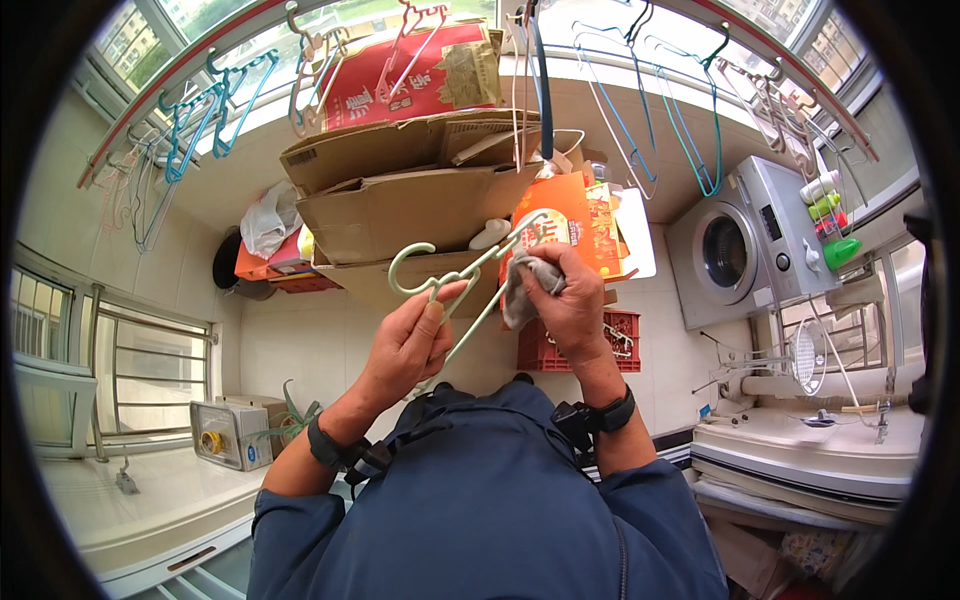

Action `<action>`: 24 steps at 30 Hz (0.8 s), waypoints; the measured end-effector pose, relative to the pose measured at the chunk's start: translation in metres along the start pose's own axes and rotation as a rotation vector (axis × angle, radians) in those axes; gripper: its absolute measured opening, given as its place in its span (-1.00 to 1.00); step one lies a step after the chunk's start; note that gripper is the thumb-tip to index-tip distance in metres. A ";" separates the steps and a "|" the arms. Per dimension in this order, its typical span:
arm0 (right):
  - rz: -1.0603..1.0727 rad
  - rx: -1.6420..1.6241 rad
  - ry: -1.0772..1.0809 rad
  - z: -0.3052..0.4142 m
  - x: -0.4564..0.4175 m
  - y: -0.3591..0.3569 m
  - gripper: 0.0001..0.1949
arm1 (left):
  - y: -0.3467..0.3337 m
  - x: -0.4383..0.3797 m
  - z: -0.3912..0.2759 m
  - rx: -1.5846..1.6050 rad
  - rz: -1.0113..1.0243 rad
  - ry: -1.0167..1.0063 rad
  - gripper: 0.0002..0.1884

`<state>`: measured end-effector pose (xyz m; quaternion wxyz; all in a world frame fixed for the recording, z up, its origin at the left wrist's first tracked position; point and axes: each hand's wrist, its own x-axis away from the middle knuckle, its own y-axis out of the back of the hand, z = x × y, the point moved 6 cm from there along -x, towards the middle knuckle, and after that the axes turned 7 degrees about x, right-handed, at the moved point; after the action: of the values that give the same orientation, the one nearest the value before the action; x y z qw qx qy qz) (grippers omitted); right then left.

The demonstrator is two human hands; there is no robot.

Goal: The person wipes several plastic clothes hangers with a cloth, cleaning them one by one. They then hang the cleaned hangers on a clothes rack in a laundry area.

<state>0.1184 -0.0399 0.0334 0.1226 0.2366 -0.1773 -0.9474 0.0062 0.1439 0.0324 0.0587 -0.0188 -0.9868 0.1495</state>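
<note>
A pale green plastic clothes hanger is tilted in front of my body, its curved hook pointing up to the left. My left hand pinches it just below the hook, between thumb and fingers. In my right hand a bunched grey cloth lies beside the hanger's far arm. Whether the cloth is wrapped round the bar is hard to see. The hanger's near end drops behind my left hand towards my lap.
A rail with several hangers runs overhead. Flattened cardboard boxes and an orange box stand ahead. Below my right hand is a red plastic crate containing hangers. A washing machine stands at right, a potted plant at left.
</note>
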 end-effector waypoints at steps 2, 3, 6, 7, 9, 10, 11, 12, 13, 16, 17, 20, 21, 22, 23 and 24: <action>-0.017 0.077 0.031 -0.002 0.000 -0.002 -0.83 | 0.001 -0.003 -0.001 -0.062 -0.017 -0.022 -0.54; 0.017 0.038 0.023 -0.003 0.002 -0.008 -0.82 | 0.001 -0.005 -0.002 -0.094 -0.024 -0.035 -0.54; 0.102 0.058 0.104 0.009 0.014 -0.027 -0.75 | 0.007 -0.013 0.005 -0.056 -0.090 -0.052 -0.54; 0.152 0.074 0.121 0.014 0.020 -0.034 -0.72 | 0.009 -0.015 0.008 -0.046 -0.107 -0.062 -0.55; 0.286 0.108 0.155 0.025 0.030 -0.045 -0.70 | 0.012 -0.018 0.011 -0.057 -0.117 -0.112 -0.55; 0.357 0.137 0.150 0.023 0.035 -0.050 -0.76 | 0.012 -0.020 0.012 -0.062 -0.121 -0.137 -0.55; 0.329 0.035 0.047 0.020 0.032 -0.046 -0.79 | 0.014 -0.021 0.015 -0.057 -0.134 -0.131 -0.54; 0.297 -0.067 -0.055 0.016 0.030 -0.043 -0.81 | 0.015 -0.022 0.017 -0.053 -0.145 -0.124 -0.53; 0.264 -0.170 -0.157 0.013 0.027 -0.039 -0.83 | 0.016 -0.022 0.018 -0.049 -0.157 -0.118 -0.52; 0.086 -0.281 -0.227 0.006 0.006 -0.024 -0.85 | 0.009 -0.019 0.012 -0.027 -0.122 -0.086 -0.56; 0.049 -0.289 -0.226 0.005 0.002 -0.021 -0.85 | 0.007 -0.019 0.013 -0.042 -0.115 -0.091 -0.56; 0.021 -0.354 -0.203 0.007 0.000 -0.029 -0.86 | 0.004 -0.019 0.016 -0.065 -0.103 -0.103 -0.57; 0.039 -0.380 -0.216 0.007 0.002 -0.036 -0.86 | 0.001 -0.019 0.016 -0.062 -0.109 -0.107 -0.57; 0.027 -0.329 -0.170 0.012 0.005 -0.040 -0.86 | 0.000 -0.019 0.016 -0.059 -0.116 -0.110 -0.58; 0.015 -0.278 -0.124 0.017 0.007 -0.042 -0.85 | 0.000 -0.020 0.017 -0.085 -0.136 -0.103 -0.59; 0.045 -0.264 -0.101 0.019 0.010 -0.046 -0.85 | 0.002 -0.021 0.019 -0.111 -0.159 -0.095 -0.59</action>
<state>0.0934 0.0038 0.0272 0.1647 0.1662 -0.0626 -0.9702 0.0246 0.1388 0.0113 0.0225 0.0633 -0.9937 0.0903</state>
